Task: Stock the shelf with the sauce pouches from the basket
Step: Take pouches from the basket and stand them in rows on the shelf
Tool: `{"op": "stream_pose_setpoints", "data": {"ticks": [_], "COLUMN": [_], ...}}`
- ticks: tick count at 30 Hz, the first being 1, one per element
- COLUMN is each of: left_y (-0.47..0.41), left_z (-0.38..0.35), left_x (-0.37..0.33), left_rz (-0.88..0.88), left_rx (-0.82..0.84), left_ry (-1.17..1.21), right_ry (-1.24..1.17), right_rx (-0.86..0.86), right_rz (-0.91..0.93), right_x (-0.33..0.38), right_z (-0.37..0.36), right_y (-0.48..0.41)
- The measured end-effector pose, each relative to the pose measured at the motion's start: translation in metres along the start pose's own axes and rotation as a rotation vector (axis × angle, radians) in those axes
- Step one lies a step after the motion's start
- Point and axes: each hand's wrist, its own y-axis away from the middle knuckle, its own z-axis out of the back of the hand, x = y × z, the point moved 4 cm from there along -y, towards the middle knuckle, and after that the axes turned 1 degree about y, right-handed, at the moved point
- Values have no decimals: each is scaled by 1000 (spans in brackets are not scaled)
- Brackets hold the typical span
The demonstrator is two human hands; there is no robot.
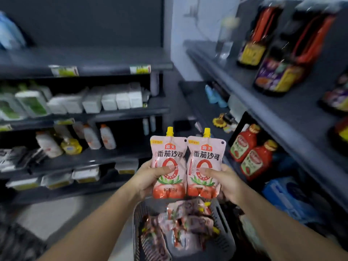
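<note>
A gray plastic basket sits directly below the fingers, heaped with sauce pouches lying at all angles. Above it, the left hand holds the left pouch and the right hand holds the right pouch, each thumb pressed across the front at mid-height and the other fingers curled behind. Both pouches stand upright, long axis vertical, yellow spouts above the fingers, their inner edges touching. Beyond and to the right of the right hand's fingers, red ketchup bottles stand on the right-hand shelf; that hand is the nearer one to it, and the shelf looks the likelier home for the pouches, though its free space is blurred. Farther out, left of the fingers, the left shelving carries white cartons and bottles.
</note>
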Motion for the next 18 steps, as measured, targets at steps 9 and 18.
{"op": "stream_pose_setpoints", "data": {"ticks": [9, 18], "left_y": [76, 146], "left_z": [-52, -148], "left_x": [-87, -81], "left_rz": [-223, -336], "left_rx": [154, 395], "left_ry": [-147, -204], "right_ry": [35, -13], "right_rx": [-252, -559], "right_rz": [262, 442], "right_x": [77, 90], "right_z": [-21, 9], "right_y": [110, 262]}}
